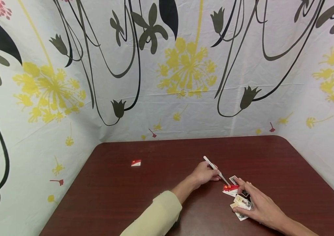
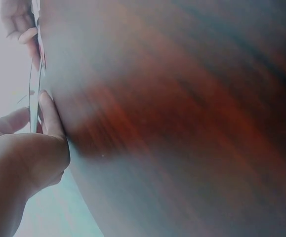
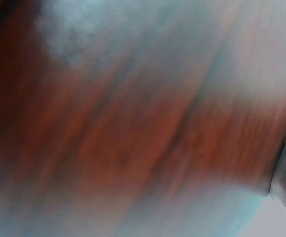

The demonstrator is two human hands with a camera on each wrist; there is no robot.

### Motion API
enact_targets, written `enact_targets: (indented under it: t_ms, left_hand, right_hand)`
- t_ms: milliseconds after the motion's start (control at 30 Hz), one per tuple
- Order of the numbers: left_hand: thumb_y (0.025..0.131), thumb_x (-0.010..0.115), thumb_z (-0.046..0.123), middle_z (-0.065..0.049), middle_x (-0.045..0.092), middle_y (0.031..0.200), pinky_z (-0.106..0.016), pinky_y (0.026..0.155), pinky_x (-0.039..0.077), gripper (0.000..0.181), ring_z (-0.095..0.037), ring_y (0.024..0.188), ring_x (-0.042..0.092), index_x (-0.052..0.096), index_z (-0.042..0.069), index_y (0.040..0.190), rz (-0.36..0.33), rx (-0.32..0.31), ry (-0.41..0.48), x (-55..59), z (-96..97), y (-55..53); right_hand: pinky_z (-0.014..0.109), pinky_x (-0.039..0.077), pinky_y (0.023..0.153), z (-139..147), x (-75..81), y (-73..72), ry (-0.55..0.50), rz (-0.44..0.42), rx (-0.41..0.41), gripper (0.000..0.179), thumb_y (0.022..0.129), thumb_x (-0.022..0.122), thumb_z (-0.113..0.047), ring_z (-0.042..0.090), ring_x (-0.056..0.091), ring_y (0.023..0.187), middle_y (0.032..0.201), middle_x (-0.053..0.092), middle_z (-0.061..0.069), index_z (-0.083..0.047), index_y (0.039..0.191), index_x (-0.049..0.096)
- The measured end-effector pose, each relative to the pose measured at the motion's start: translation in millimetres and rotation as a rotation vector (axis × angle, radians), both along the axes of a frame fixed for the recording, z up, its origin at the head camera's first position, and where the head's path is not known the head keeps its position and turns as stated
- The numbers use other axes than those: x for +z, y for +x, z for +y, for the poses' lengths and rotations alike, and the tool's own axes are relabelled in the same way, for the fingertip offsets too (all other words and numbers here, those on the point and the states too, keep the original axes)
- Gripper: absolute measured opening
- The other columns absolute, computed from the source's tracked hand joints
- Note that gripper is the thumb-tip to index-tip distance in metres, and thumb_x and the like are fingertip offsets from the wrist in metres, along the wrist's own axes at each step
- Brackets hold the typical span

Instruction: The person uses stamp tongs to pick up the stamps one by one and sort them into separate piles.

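Observation:
My left hand (image 1: 204, 173) pinches a pair of pale metal tweezers (image 1: 209, 163), also seen between thumb and fingers in the left wrist view. The tips point down at two red-and-white stamps (image 1: 229, 192), which overlap side by side. My right hand (image 1: 262, 204) lies over a small group of stamps, its fingers extended and spread. Under its fingers and thumb show a dark stamp (image 1: 245, 193) and some cream ones (image 1: 242, 202), partly hidden. Beyond the fingertips lies another pale-bordered stamp (image 1: 233, 179). The right wrist view catches only a blurred edge of the hand.
A single red-and-white stamp (image 1: 135, 163) lies apart, toward the back left of the dark red-brown wooden table (image 1: 119, 196). White patterned cloth (image 1: 155, 108) hangs behind the table's rounded back edge and along both sides.

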State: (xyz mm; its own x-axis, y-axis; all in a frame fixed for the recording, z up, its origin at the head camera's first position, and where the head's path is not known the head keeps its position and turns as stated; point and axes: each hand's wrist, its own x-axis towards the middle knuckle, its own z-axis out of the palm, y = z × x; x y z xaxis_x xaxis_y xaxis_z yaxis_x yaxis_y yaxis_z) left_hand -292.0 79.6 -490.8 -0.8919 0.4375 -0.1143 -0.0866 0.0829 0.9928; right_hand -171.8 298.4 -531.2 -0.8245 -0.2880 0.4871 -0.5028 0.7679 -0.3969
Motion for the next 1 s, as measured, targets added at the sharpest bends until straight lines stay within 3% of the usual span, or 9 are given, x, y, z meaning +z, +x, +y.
enact_targets:
  t_ms: [167,333,500,600,767,1000]
  left_hand:
    - [0.101,0.063,-0.009,-0.011,0.074,0.085,-0.032,0.078,0.069,0.004,-0.022,0.083,0.076,0.065,-0.006,0.102,-0.003,-0.003,-0.011,2.3,0.5,1.6]
    - [0.100,0.062,-0.009,-0.009,0.072,0.083,-0.032,0.077,0.069,0.004,-0.020,0.079,0.074,0.065,-0.007,0.101,-0.004,0.006,-0.004,2.7,0.4,1.3]
    - [0.098,0.063,-0.007,-0.010,0.072,0.081,-0.031,0.070,0.069,0.004,-0.023,0.075,0.075,0.063,-0.005,0.100,0.036,0.078,0.000,4.1,-3.0,0.5]
    - [0.097,0.066,-0.006,-0.012,0.073,0.081,-0.030,0.068,0.069,0.007,-0.026,0.074,0.076,0.062,0.000,0.098,0.051,0.106,-0.005,4.9,-6.7,0.3]
    - [0.098,0.070,-0.004,-0.014,0.075,0.084,-0.032,0.067,0.069,0.010,-0.030,0.076,0.078,0.062,0.003,0.097,0.032,0.090,-0.003,4.7,-10.0,1.8]
    - [0.099,0.071,-0.002,-0.013,0.073,0.083,-0.032,0.067,0.069,0.011,-0.026,0.073,0.077,0.061,0.002,0.102,-0.002,0.092,0.013,1.8,-11.6,5.9]
  right_hand:
    - [-0.005,0.019,0.111,-0.1,0.9,0.1,-0.003,-0.006,-0.003,0.057,0.075,0.095,-0.052,-0.015,0.035,0.139,0.152,0.059,0.014,-0.029,0.110,0.056]
    - [-0.005,0.019,0.110,0.3,-0.3,0.0,0.003,-0.001,-0.005,0.058,0.074,0.096,-0.051,0.005,0.052,0.138,0.152,0.059,0.013,-0.029,0.110,0.056]
    - [-0.005,0.019,0.111,0.5,-0.9,0.0,0.009,0.009,-0.002,0.059,0.073,0.097,-0.050,0.016,0.058,0.135,0.152,0.059,0.014,-0.029,0.110,0.056]
    - [-0.005,0.018,0.110,0.9,-0.8,0.3,0.012,-0.011,-0.015,0.059,0.074,0.096,-0.053,0.013,0.055,0.137,0.154,0.058,0.013,-0.030,0.111,0.056]
    - [-0.007,0.017,0.106,0.3,0.1,1.5,0.014,-0.051,-0.039,0.056,0.076,0.093,-0.057,0.003,0.048,0.140,0.156,0.056,0.007,-0.032,0.111,0.055]
    - [-0.005,0.017,0.111,-0.7,0.8,0.3,0.003,-0.010,0.003,0.056,0.077,0.094,-0.052,-0.017,0.031,0.141,0.155,0.058,0.011,-0.029,0.110,0.056]
